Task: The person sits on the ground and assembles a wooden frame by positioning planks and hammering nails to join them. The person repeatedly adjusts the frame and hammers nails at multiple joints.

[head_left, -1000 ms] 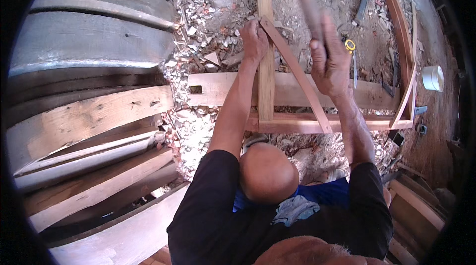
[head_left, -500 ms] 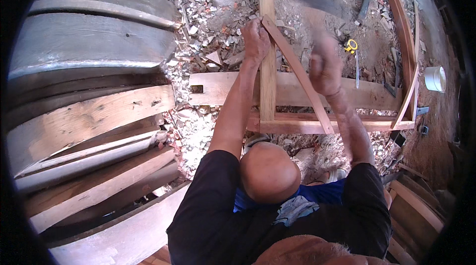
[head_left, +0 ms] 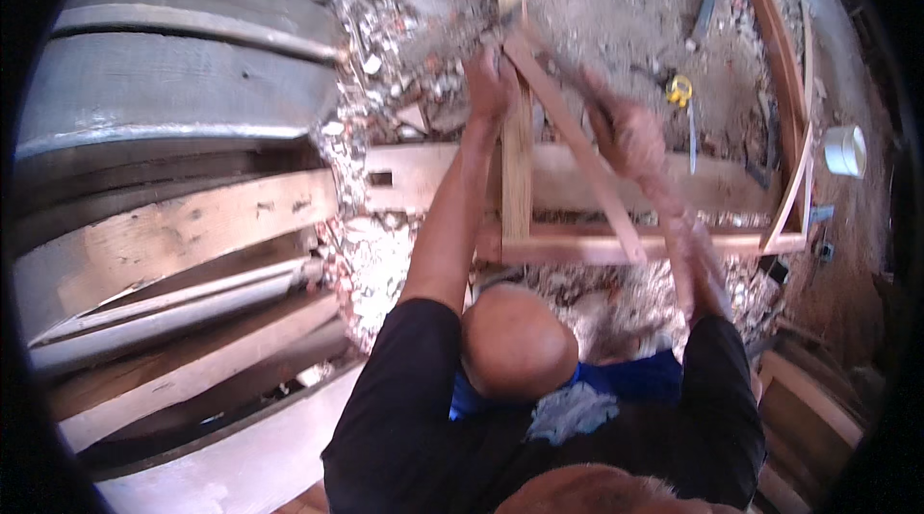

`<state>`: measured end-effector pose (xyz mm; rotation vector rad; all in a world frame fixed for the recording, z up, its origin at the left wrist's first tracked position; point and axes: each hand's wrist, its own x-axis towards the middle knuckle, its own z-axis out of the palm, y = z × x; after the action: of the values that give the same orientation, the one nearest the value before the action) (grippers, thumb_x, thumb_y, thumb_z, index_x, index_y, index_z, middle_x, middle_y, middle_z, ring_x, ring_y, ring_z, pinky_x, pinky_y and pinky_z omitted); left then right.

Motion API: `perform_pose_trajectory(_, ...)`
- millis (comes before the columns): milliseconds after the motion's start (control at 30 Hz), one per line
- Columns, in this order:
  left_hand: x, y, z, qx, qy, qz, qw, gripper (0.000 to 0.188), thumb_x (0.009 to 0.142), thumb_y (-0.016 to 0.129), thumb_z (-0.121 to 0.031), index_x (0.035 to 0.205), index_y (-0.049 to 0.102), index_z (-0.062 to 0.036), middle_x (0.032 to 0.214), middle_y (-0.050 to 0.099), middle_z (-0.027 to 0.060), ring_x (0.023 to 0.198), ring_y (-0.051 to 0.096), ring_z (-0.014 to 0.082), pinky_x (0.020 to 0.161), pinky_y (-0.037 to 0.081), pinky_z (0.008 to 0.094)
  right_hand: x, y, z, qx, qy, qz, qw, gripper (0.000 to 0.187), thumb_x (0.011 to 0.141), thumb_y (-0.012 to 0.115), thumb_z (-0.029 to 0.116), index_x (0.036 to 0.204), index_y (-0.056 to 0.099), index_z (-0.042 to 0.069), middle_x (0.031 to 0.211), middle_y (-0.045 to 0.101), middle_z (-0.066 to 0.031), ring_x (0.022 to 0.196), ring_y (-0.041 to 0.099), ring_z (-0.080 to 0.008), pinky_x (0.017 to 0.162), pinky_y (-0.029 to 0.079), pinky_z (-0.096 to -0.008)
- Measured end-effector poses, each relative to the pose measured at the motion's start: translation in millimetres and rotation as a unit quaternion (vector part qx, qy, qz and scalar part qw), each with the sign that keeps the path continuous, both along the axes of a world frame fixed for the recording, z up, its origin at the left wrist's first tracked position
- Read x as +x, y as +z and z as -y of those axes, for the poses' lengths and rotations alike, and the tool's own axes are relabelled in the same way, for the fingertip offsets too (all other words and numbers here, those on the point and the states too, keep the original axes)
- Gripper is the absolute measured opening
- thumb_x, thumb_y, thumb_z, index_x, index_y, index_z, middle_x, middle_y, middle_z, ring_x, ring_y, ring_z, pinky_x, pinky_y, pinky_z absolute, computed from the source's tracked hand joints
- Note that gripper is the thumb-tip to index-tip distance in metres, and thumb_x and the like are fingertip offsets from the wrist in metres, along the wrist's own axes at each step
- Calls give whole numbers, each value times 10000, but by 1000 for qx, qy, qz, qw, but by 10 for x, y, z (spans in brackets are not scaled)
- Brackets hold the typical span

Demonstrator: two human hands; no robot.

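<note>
My left hand [head_left: 488, 86] is closed against the left side of a long pale wooden beam [head_left: 518, 167], where the top end of a thin diagonal slat [head_left: 577, 148] crosses it. What its fingertips hold there is partly hidden. My right hand [head_left: 630, 134] grips the handle of a hammer [head_left: 570, 76], smeared by motion, its head at the slat's upper end beside my left hand. The slat's lower end lies across a reddish wooden rail [head_left: 568, 247], and the beam meets that rail at its left part. My bent knee [head_left: 520, 341] is just below the rail.
Thick boards [head_left: 183, 81] are piled along the left. A notched plank [head_left: 423, 167] lies under the beam. To the right are a yellow tape measure [head_left: 680, 90], a dark angled tool [head_left: 707, 4], a reddish frame member [head_left: 770, 42] and a white tub [head_left: 845, 150]. Rubble covers the ground.
The hammer has come down and left from above, onto the joint of slat and beam. My left hand stays at the joint.
</note>
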<state>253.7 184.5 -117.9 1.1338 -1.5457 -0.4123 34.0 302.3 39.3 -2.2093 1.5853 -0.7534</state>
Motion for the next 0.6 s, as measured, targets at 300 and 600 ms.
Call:
perform_pose_trajectory(300, -64, 125, -122, 35, 43, 67, 996, 339, 953, 558, -113, 1198, 699, 77, 1130, 733, 273, 1079, 693, 447, 1011, 523, 484, -144, -87, -249, 57, -40, -41, 997, 617, 1021, 625, 138, 1586, 426, -11, 1245, 687, -325, 957, 727, -478, 806, 596, -505)
perform_pose_trajectory(600, -104, 165, -66, 142, -34, -26, 989, 388, 968, 586, -266, 1173, 676, 51, 1080, 729, 282, 1032, 699, 469, 951, 539, 536, -336, -136, -277, 78, -107, -16, 991, 482, 1044, 614, 196, 1500, 545, 55, 1093, 708, -337, 1018, 708, -503, 833, 585, -521)
